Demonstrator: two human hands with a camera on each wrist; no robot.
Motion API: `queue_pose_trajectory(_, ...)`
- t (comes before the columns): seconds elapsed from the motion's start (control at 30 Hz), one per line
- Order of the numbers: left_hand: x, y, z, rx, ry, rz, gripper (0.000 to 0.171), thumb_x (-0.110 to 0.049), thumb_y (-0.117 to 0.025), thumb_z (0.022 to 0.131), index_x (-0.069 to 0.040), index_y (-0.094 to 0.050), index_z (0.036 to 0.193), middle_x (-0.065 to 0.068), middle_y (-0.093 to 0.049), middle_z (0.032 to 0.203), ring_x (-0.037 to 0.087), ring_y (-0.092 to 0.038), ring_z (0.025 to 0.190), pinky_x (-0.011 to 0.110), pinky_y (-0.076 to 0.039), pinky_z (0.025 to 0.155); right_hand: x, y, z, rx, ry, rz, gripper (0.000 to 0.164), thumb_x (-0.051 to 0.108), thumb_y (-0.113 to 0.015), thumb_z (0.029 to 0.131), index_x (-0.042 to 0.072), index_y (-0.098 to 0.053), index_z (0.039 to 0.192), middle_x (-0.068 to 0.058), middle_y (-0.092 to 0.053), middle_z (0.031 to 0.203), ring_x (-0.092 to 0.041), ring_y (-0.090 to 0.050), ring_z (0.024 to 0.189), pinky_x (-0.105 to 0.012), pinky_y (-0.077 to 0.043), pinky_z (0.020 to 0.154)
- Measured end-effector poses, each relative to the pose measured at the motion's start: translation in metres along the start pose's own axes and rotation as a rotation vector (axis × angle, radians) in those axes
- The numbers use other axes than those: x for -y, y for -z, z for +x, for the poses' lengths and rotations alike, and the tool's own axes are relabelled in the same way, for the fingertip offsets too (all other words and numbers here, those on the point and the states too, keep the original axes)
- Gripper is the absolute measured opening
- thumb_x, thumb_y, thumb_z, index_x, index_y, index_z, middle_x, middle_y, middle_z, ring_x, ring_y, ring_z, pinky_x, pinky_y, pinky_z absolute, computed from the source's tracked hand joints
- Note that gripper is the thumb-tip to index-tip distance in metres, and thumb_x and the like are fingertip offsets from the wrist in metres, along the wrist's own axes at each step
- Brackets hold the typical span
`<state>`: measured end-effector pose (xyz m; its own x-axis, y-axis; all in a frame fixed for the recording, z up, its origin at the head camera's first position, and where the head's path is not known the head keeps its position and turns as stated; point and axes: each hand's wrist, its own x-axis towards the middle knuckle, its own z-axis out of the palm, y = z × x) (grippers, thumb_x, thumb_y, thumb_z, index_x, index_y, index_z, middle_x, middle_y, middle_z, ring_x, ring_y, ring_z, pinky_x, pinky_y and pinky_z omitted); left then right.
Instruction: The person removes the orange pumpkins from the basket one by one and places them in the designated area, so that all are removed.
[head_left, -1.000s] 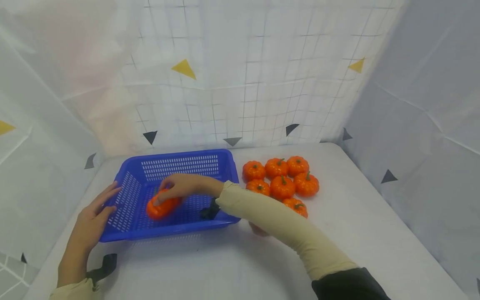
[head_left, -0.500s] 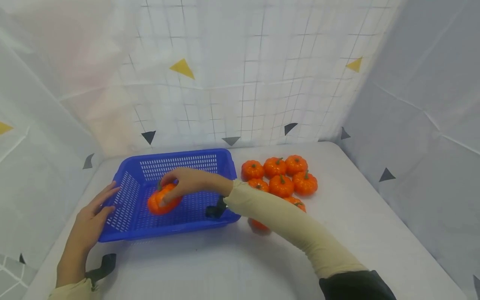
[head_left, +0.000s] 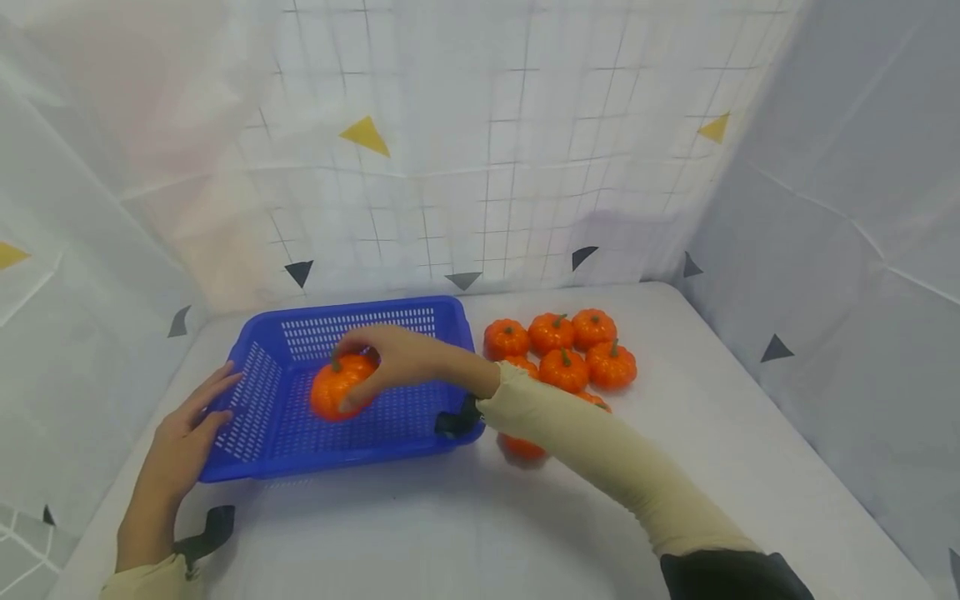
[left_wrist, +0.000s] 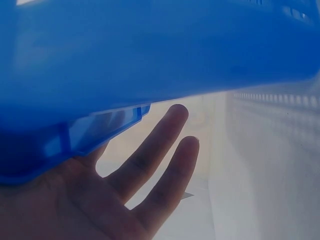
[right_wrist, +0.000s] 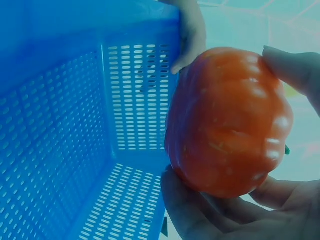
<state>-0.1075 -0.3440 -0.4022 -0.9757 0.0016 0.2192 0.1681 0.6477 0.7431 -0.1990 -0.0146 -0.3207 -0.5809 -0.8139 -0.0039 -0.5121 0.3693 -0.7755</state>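
Observation:
My right hand [head_left: 401, 357] holds an orange toy pumpkin [head_left: 330, 393] with a green stem over the blue perforated basket [head_left: 360, 457]. Thumb and fingers grip the pumpkin [right_wrist: 230, 125] from opposite sides in the right wrist view, with the basket wall [right_wrist: 137, 100] beside it. At the basket's left rim rests my left hand [head_left: 180, 437], its fingertips over the edge. The left wrist view shows two straight fingers of the left hand [left_wrist: 115, 195] under the rim [left_wrist: 165, 55]. No other pumpkin shows inside the basket.
Several orange pumpkins [head_left: 564, 369] sit grouped on the white table [head_left: 420, 533], right of the basket. One pumpkin [head_left: 523, 447] lies nearer the front, partly hidden by the right sleeve [head_left: 592, 450]. White sheeting [head_left: 450, 208] stands behind and at both sides.
The right hand has raised the pumpkin from the basket floor and shifted it slightly right, its stem now more upright. The left hand has stayed at the rim.

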Motion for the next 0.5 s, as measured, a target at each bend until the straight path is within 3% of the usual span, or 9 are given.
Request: queue_pose_trajectory(0.5,0.001,0.001,0.001,0.005,-0.014,-0.006,0.050,-0.011,-0.042,0.110,-0.008,-0.042,0.159,0.010,-0.025,0.170,0.044,-0.013,0.155,0.079,-0.009,0.113,0.005,0.021,-0.057,-0.179,-0.026,0.012,0.067,0.043,-0.091,0.079,0.022,-0.060,0.135,0.008,-0.061,0.130,-0.014,-0.056,0.117,-0.025,-0.055,0.092)
